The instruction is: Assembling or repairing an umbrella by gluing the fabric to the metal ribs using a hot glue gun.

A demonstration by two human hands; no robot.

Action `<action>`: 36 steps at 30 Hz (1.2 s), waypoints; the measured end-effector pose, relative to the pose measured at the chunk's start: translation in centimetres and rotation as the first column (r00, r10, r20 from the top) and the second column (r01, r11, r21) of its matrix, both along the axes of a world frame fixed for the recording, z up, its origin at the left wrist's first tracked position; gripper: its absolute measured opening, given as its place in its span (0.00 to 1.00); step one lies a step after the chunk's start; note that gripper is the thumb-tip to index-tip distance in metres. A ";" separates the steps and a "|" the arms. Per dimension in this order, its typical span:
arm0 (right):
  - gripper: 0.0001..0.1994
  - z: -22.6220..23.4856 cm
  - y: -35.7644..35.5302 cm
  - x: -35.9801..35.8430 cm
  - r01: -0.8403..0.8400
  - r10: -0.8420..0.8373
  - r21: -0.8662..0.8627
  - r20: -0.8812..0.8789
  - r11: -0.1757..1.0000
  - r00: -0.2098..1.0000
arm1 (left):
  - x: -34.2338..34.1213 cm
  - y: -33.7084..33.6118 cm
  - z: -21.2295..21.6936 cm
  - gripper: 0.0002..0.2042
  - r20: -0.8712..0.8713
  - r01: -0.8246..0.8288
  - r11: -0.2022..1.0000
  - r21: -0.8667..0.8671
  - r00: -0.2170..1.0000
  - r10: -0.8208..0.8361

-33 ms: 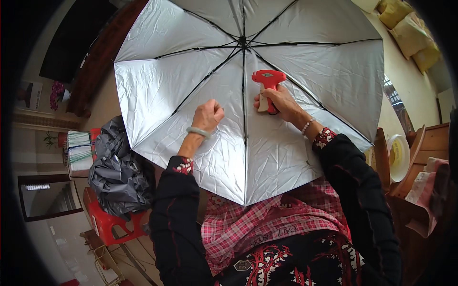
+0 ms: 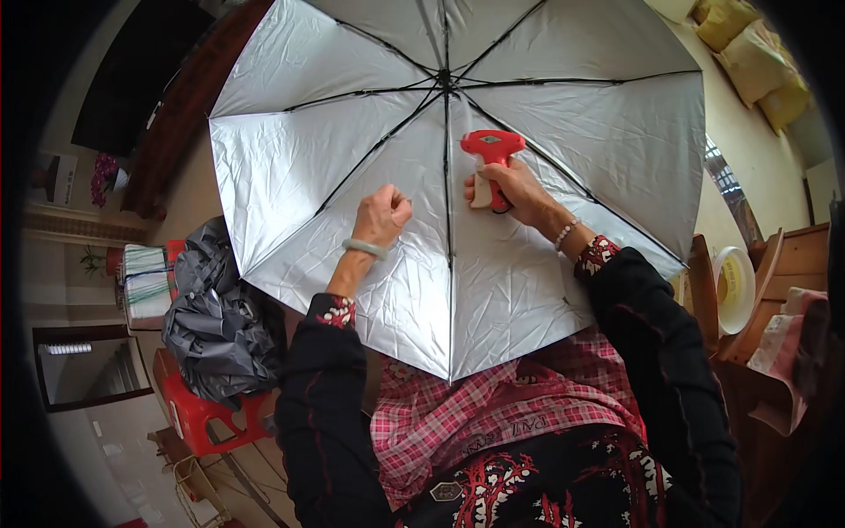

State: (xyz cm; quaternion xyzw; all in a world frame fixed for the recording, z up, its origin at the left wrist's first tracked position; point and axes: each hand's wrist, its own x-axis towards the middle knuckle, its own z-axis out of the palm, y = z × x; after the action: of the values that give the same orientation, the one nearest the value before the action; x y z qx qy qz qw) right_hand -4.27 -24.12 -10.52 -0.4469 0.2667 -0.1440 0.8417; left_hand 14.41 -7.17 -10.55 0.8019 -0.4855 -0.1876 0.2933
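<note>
An open umbrella (image 2: 581, 128) spreads before me, its silver inner side and dark ribs facing me and one tip pointing toward my lap. My right hand (image 2: 524, 192) is wrapped round a red tagging gun (image 2: 493, 143) with a white trigger, right of the rib that runs straight toward me. The gun's head is raised over the silver cloth. Left of that rib, my left hand (image 2: 382, 214) is closed in front of the cloth. Its curled fingers hide whatever they hold, if anything.
Crumpled dark grey cloth (image 2: 220, 330) lies at the left over a red plastic stool (image 2: 198, 414). Wooden furniture (image 2: 797, 251) and a white round tub (image 2: 734, 290) stand at the right. A pink checked cloth (image 2: 528, 392) covers my lap.
</note>
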 end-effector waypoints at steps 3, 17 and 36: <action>0.18 1.4 0.9 0.2 -0.023 0.012 0.146 0.081 0.989 0.997 | -2.3 -0.2 2.3 0.06 -0.254 -0.044 0.998 -0.040 0.967 0.032; 0.14 11.2 -0.7 -9.1 0.116 -0.185 0.180 0.437 0.977 0.880 | -7.3 -2.5 6.4 0.15 -0.508 0.081 0.989 -0.124 0.851 -0.134; 0.15 9.6 -13.1 -44.5 0.796 -0.901 -0.511 0.091 0.323 0.424 | 0.0 -7.4 -3.3 0.14 -0.384 -0.235 0.968 0.091 0.888 0.251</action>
State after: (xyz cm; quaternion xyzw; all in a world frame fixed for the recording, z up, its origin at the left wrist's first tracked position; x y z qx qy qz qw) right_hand -48.78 -37.27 -0.92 -0.4442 0.5031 -0.5781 0.4641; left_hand 14.46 -14.61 -13.84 0.8083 -0.3087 -0.3163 0.3891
